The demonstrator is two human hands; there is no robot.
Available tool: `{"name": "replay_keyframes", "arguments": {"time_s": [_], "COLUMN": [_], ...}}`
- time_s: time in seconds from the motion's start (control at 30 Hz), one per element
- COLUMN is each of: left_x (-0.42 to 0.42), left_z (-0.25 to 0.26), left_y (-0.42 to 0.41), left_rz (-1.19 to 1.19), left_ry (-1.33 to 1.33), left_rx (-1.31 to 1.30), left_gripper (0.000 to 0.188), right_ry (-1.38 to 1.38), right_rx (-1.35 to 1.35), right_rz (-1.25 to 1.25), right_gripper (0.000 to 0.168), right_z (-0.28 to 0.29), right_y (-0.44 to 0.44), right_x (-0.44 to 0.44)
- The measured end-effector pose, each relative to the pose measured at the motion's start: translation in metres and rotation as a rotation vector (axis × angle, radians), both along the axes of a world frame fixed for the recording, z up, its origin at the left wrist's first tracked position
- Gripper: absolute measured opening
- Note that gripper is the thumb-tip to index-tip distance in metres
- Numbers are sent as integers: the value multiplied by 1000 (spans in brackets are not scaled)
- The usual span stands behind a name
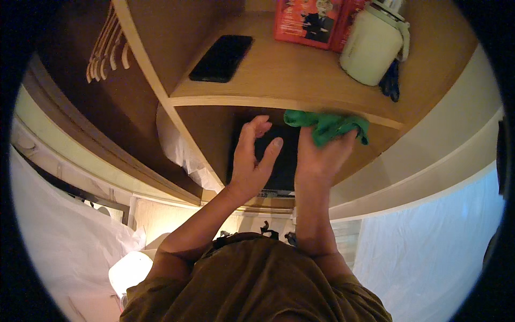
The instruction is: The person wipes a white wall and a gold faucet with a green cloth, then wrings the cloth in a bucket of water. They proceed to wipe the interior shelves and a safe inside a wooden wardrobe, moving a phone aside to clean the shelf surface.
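In my right hand (324,155) is a crumpled green cloth (332,124), held against the front edge of a wooden shelf (277,86). My left hand (253,157) holds nothing; its thumb and fingers are apart, below the shelf edge and in front of a dark object (281,161) in the lower compartment. On the shelf above lie a black smartphone (221,58) at the left and, at the right, a pale green lidded tumbler (372,46). Red printed packages (307,22) stand behind, and a dark blue item (390,82) is partly hidden by the tumbler.
An upright wooden divider (149,76) parts the shelf from a left compartment with several hangers (106,52). White sheeting (181,149) shows behind the divider. A lit lamp (130,271) stands low at the left. White sheets (426,241) hang at the lower right.
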State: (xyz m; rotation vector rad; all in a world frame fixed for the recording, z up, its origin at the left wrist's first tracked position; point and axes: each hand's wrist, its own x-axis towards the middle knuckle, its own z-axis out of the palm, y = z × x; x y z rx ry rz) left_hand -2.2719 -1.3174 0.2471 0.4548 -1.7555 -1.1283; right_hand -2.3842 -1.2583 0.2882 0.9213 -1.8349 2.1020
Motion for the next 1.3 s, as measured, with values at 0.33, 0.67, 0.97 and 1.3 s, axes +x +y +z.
{"name": "replay_keyframes", "arguments": {"time_s": [0.33, 0.67, 0.97, 1.3], "left_x": [53, 112, 152, 195], "left_z": [-17, -10, 1, 3], "left_y": [-51, -56, -59, -50], "left_rz": [-479, -358, -187, -353], "left_ry": [194, 299, 285, 312], "left_rx": [770, 752, 595, 413], "left_gripper": [66, 57, 29, 26], "right_ry": [-141, -238, -76, 229], "right_rx": [-263, -165, 95, 283], "right_rz": [354, 457, 479, 412], "right_gripper": [58, 47, 51, 61], "right_z": [-21, -25, -3, 10], "right_y": [-61, -94, -69, -7], "right_x": [89, 149, 172, 205]}}
